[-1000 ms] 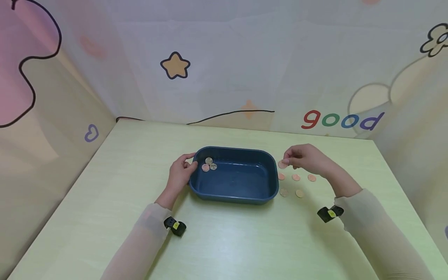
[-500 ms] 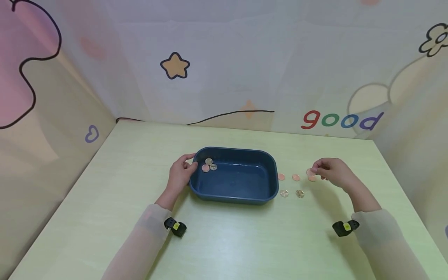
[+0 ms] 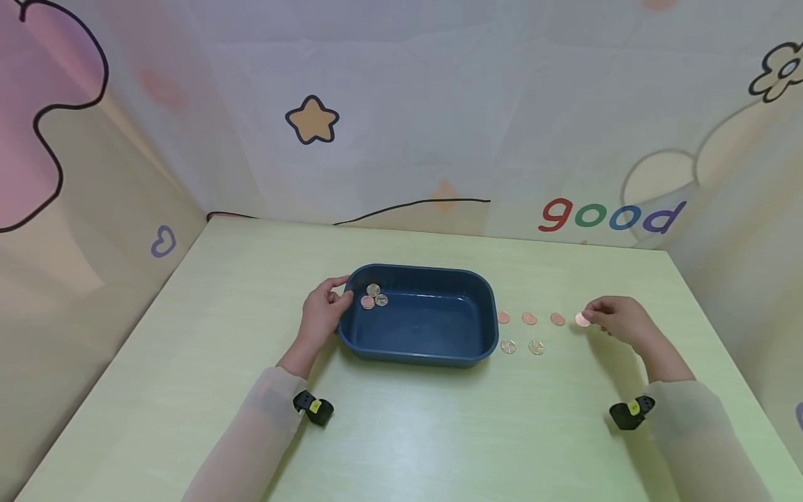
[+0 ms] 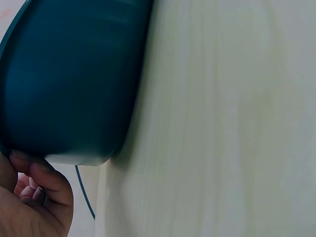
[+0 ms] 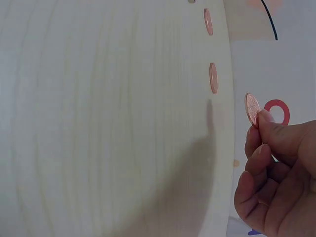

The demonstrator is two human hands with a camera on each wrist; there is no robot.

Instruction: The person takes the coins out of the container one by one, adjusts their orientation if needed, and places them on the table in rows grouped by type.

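Coin (image 3: pixel 582 319) pinched in right hand (image 3: pixel 620 322), held above counter (image 3: pixel 414 432).
Left hand (image 3: pixel 321 314) grips the left end of the blue tray (image 3: pixel 426 328), near three coins (image 3: pixel 367 302) inside it. The held coin sits at the right hand's thumb and fingertips, well apart from the left hand; three copper coins (image 3: pixel 530 318) lie in a row left of it, two yellowish coins (image 3: pixel 536 347) nearer.
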